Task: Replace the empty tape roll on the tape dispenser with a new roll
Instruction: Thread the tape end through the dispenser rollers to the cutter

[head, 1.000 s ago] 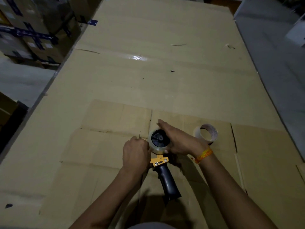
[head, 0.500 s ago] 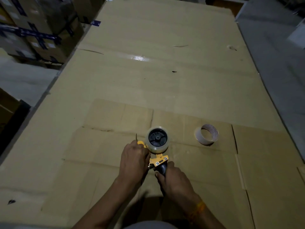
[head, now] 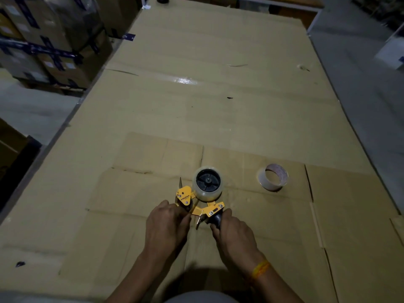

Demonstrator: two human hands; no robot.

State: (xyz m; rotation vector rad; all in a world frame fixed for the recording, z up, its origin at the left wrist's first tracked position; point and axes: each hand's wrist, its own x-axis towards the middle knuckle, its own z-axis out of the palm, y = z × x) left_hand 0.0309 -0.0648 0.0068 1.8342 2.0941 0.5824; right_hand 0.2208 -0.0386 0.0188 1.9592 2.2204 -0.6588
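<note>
a cardboard-covered bench (head: 218,110) carries a yellow metal tape dispenser (head: 196,204) loaded with a clear tape roll (head: 208,185). the right hand (head: 235,234) has its grip wrapped round the dispenser's black handle; the left hand (head: 167,226) pinches its front end. right of the dispenser, apart, lies an empty cardboard core (head: 273,177).

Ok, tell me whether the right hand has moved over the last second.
Yes. The right hand left the new roll and came back toward the person to the dispenser's handle, away from the empty core.

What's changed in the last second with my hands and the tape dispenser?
Your right hand left the new roll and came back to grip the dispenser's black handle. Your left hand slid back, uncovering the yellow front end. The empty core stayed put on the cardboard.
</note>
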